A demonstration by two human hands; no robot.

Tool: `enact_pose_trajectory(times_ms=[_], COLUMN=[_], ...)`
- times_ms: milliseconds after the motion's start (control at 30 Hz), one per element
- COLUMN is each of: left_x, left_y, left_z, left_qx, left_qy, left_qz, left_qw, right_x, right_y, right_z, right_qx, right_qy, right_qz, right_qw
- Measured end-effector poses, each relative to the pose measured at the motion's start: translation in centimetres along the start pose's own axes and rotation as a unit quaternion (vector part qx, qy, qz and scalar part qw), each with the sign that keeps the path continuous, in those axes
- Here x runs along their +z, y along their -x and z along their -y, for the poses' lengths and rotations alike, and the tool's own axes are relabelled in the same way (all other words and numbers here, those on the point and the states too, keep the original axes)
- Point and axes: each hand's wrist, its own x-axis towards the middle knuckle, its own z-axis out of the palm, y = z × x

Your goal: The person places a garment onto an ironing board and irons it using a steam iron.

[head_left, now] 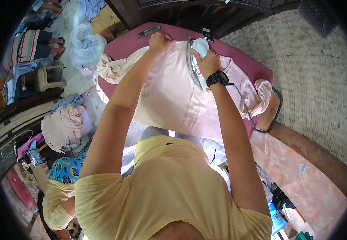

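A pale pink shirt lies spread over a maroon-covered ironing board, its sleeves out to both sides. My right hand grips a clothes iron that rests on the shirt right of its middle. A dark cord trails from the iron past my wrist toward the board's right end. At the far edge of the cloth, my left hand is closed, its fingertips pinching the fabric. Just beyond it lie teal thread snips. Behind the iron is a small black card.
A metal frame borders the board's right end. Dark wooden furniture stands behind it. To the left are a clear plastic bag, a plastic stool and heaped pale garments. Another person is close at the lower left.
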Motion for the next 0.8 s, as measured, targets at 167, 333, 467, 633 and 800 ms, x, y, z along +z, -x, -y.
enact_pose_trajectory(times_ms=[167,333,467,633,800], left_x=[0.0,-0.8,-0.1,-0.1,0.1], left_y=[-1.1,-0.4,0.4,-0.1,-1.4], left_z=[0.8,-0.2,-0.1,-0.3,0.5], left_qx=[-0.007,0.094,0.254,0.227,0.084], left_qy=[-0.004,0.017,-0.075,-0.133,-0.047], left_qz=[0.019,0.033,-0.036,-0.012,0.055], left_qw=[1.000,0.995,0.964,0.965,0.994], right_x=[0.8,0.5,0.1,-0.1,-0.5], right_y=[-0.9,-1.1,-1.0,-0.8,-0.1], right_z=[0.1,1.1,1.3,-0.6,-0.2], right_qx=[-0.027,-0.004,-0.002,-0.023,-0.016], right_qy=[-0.023,-0.017,-0.017,-0.024,-0.022], right_qz=[0.001,0.023,0.038,0.036,0.029], right_qw=[0.999,1.000,0.999,0.999,0.999])
